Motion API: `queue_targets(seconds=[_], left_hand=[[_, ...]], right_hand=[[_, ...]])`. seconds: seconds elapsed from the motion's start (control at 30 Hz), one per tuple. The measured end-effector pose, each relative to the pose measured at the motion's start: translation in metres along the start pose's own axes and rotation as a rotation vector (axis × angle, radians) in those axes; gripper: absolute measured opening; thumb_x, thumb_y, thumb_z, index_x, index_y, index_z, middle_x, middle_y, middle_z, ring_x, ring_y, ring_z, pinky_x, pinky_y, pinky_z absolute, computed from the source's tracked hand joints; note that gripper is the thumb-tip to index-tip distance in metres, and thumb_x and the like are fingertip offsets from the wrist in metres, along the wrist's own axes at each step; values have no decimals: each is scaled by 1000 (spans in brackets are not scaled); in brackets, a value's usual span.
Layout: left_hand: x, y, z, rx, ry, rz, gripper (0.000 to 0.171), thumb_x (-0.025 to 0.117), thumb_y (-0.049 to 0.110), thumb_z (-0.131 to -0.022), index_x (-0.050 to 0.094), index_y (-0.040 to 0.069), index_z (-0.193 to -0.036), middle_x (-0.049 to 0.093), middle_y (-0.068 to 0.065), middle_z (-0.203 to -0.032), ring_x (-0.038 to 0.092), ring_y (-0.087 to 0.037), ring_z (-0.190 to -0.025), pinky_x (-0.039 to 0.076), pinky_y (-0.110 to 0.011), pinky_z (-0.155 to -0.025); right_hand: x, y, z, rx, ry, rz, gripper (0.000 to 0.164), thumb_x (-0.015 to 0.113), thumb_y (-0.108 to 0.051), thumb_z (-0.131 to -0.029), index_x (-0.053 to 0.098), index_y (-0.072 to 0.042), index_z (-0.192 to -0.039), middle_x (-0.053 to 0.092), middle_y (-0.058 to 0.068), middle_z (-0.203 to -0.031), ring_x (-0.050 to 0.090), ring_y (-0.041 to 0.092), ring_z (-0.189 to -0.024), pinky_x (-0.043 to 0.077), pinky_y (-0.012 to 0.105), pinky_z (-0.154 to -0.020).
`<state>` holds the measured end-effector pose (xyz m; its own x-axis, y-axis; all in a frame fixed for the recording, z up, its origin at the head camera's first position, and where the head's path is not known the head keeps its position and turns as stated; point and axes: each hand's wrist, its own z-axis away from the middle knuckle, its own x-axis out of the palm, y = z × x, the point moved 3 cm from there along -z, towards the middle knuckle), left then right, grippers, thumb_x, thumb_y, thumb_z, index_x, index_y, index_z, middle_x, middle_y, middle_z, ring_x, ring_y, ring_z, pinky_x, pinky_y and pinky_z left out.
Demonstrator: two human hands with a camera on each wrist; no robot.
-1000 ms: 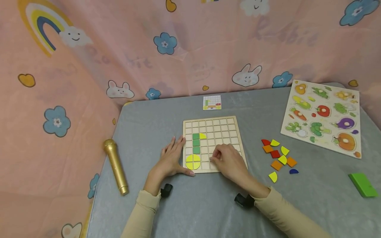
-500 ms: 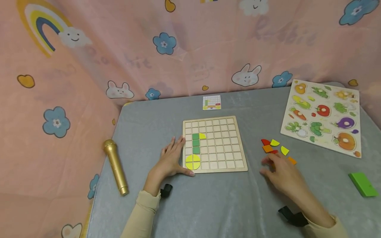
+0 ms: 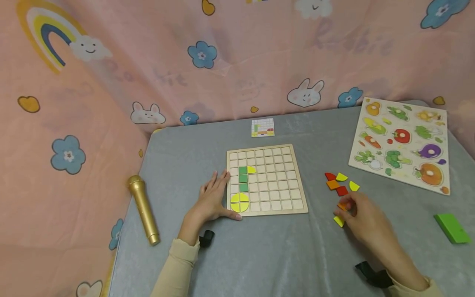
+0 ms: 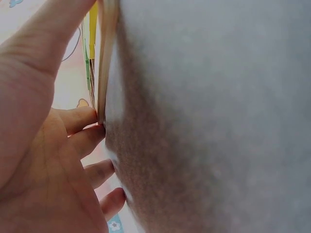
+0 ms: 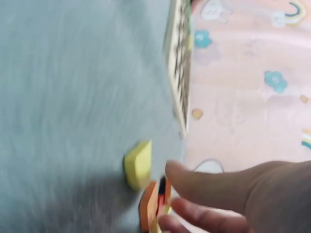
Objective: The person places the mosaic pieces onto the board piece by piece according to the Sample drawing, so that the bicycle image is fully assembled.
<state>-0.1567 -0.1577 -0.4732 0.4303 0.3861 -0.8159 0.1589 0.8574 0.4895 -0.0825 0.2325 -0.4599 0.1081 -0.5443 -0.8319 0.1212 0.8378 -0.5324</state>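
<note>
My left hand [image 3: 211, 202] lies along the left edge of a wooden grid board [image 3: 274, 177], fingers outspread and thumb at its near corner. The left wrist view has its fingertips at the board's edge [image 4: 104, 63]. On the board are a yellow circle of quarter pieces [image 3: 239, 202], a column of green squares [image 3: 243, 178] and one yellow quarter [image 3: 251, 169]. My right hand [image 3: 365, 220] reaches over loose tiles, its thumb and fingers apart around an orange square [image 3: 342, 206]. A yellow quarter [image 5: 138, 165] lies beside that square; the hand hides some tiles.
Beyond the hand lie red [image 3: 342, 191], orange [image 3: 332, 185] and yellow [image 3: 354, 186] tiles. A pattern card [image 3: 262, 127] lies behind the board. A gold microphone [image 3: 144, 210] is at left, a vegetable puzzle [image 3: 400, 144] and green block [image 3: 452, 228] at right.
My right hand has left the grid board and moved right to the loose tiles, then slid slightly nearer over them. The left hand has stayed at the board's edge.
</note>
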Motion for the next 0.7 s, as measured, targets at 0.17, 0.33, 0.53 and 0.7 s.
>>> queue_targets(seconds=[0.17,0.33,0.53,0.7], left_hand=[[0,0,0,-4,2,0,142,101,46,-67,11,14,-173,5,-2,-181,-4,-31,-168,11,-60,-131],[0,1,1,-11,1,12,142,101,45,-67,12,15,-173,5,-1,-181,-4,-30,-168,10,-61,-131],[0,1,1,-14,10,15,141,102,44,-66,14,13,-172,7,-2,-181,-2,-32,-168,11,-63,-130],[0,2,1,-13,10,17,141,102,44,-66,14,14,-172,7,-2,-181,-2,-32,-168,11,-63,-130]], right_hand=[[-3,1,-9,22,55,37,38,82,-13,-92,62,11,-116,59,26,-98,57,35,-82,48,47,-69],[-3,-2,-15,-6,25,64,24,82,-10,-91,67,7,-98,62,21,-89,56,33,-79,46,43,-68],[1,-17,-20,-71,12,46,21,80,-8,-90,61,0,-92,56,9,-77,53,24,-71,39,34,-63],[13,-48,-31,-209,35,-75,17,81,-4,-92,64,0,-95,62,7,-78,54,19,-70,42,31,-63]])
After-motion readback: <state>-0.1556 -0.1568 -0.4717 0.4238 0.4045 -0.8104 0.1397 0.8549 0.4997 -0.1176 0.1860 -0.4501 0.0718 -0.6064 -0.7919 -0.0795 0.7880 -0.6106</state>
